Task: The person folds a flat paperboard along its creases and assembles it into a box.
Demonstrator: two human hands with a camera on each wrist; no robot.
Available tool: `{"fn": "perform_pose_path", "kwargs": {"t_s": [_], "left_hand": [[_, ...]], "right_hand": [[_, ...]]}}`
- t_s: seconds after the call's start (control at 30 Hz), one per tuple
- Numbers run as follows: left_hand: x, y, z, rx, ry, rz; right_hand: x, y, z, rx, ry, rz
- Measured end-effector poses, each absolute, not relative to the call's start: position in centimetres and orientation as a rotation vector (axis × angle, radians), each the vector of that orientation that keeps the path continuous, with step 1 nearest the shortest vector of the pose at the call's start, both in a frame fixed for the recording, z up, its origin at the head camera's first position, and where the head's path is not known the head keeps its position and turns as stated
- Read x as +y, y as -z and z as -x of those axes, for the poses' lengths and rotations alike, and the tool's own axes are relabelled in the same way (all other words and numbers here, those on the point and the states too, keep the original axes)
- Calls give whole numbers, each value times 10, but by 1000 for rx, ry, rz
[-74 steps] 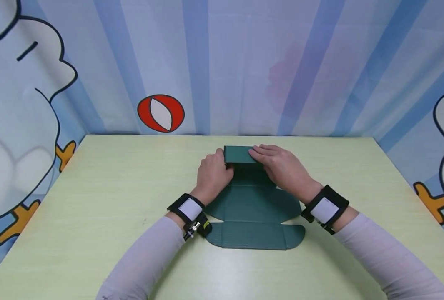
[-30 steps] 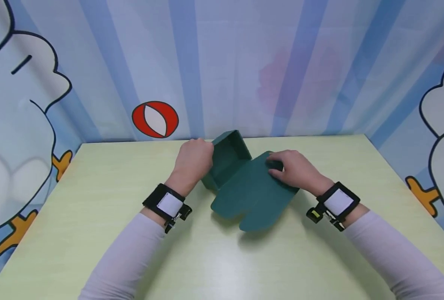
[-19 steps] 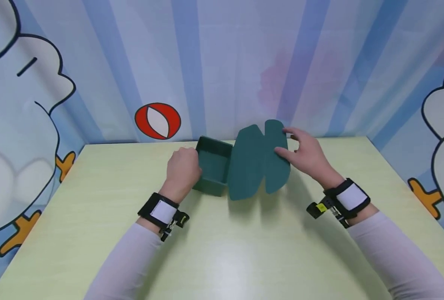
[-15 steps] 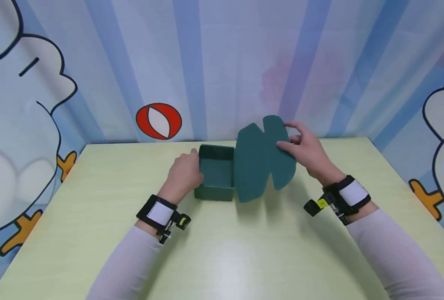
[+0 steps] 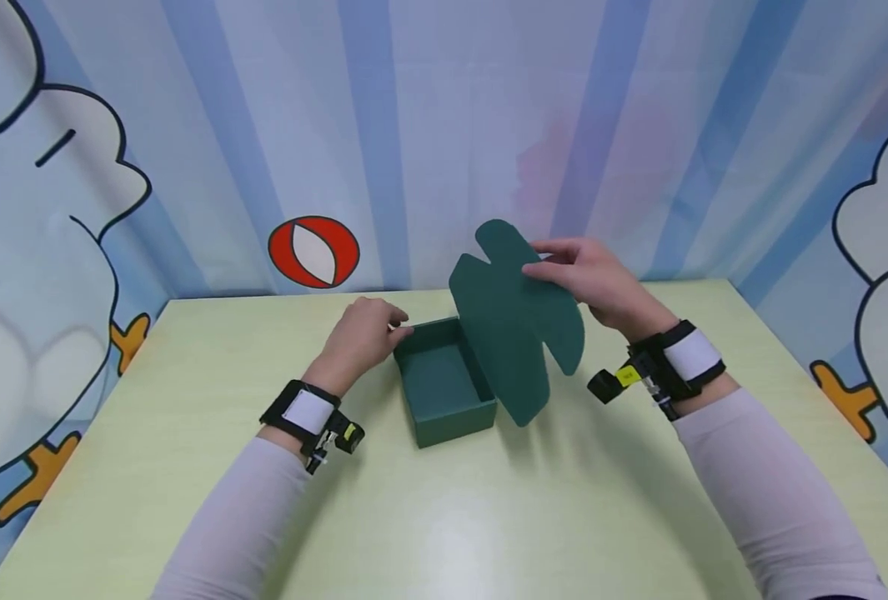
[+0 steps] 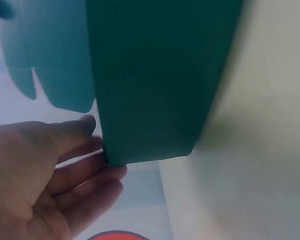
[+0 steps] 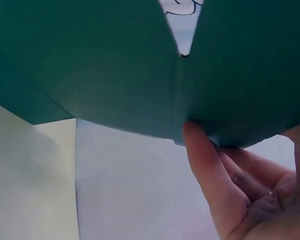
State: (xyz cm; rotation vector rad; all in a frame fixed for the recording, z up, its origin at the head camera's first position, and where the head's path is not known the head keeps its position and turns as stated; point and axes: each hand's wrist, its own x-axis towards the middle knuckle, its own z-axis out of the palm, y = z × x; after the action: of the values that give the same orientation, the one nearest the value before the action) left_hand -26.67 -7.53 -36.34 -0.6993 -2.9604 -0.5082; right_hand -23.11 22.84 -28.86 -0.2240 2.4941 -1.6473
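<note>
A dark green cardboard box, its tray part folded up, sits angled on the table with its inside facing up. Its lid stands raised along the right side, with rounded side tabs and a front flap spread out. My right hand pinches the lid by that flap's edge; in the right wrist view its thumb lies near the crease. At the box's back left corner, my left hand has loosely bent fingers. The left wrist view shows its thumb and fingertips right at the corner of the box wall.
The pale wooden table extends around the box. Behind it hangs a blue striped backdrop with a printed red and white ball. Both wrists wear black straps with small cameras, the left wrist camera close to the table.
The box was turned from a flat front flap to open side up, then shifted nearer and twisted. My left hand has loosened from its wall. My right hand has tilted the lid leftward.
</note>
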Motion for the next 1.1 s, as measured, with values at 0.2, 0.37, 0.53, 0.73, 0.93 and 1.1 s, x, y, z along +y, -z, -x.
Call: {"fn": "perform_pose_path", "kwargs": {"t_s": [0.2,0.37,0.53,0.73,0.93,1.1], "left_hand": [[-77,371,267,-2952,452,723],[-76,371,260,-2938,441,691],[-78,374,255,-2970,597,634],[-79,379,248,-2983,823,556],[-71,384,240,-3015,1145,377],[-64,387,236,-3013,1305,268]], "right_hand": [[222,281,233,2502,1569,251],[232,275,233,2418,1493,282],[249,277,231,2375,1503,324],[259,311,235,2453,1580,140],[258,348,239,2580,1704,-9],[249,363,246,2691,1889,-4]]}}
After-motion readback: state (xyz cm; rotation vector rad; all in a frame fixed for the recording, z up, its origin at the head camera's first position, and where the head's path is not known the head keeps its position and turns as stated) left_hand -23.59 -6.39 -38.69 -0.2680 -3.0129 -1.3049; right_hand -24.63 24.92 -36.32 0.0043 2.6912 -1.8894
